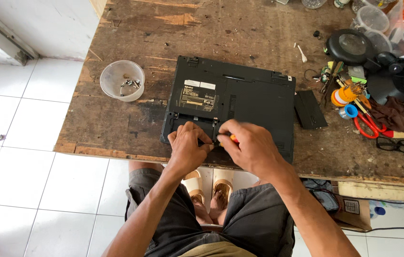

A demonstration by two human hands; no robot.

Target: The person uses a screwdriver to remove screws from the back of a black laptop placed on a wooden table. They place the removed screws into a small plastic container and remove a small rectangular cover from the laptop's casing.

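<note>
Left hand [186, 145] presses flat on an upturned black laptop [240, 102] to steady it at the worktop's [116, 128] near edge, while just beside it the right hand [249, 145] closes its grip around a screwdriver [233, 138].

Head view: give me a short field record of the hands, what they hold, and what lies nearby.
surface: worn wooden table
main item: black laptop, underside up
left hand: fingers pressed on laptop's near edge
right hand: gripping a screwdriver with red and yellow handle, tip hidden
left of laptop: clear plastic cup holding small screws
right of laptop: black panel, red scissors
</note>
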